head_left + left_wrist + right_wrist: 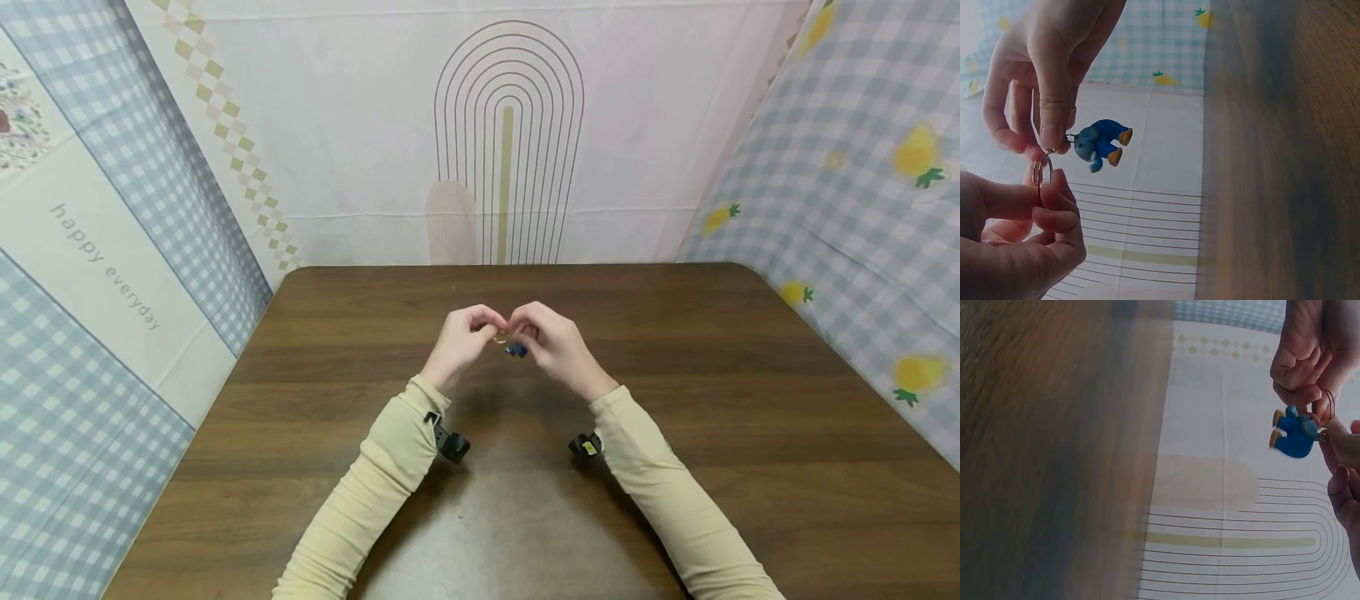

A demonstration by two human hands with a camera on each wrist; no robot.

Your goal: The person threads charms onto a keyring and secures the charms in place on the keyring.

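Bench (337, 333): brown.
Elephant charm (1105, 139): hangs above bench, nearer far edge; probably light, stiff.
Split ring (1040, 176): left hand (463, 337) pinches it; likely springy.
Metal link (1071, 136): right hand (553, 340) pinches beside it; seems best hold.

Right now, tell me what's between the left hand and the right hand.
In the left wrist view, a metal ring and small link bridge the gap from left hand to right hand; the blue charm sits off to one side.
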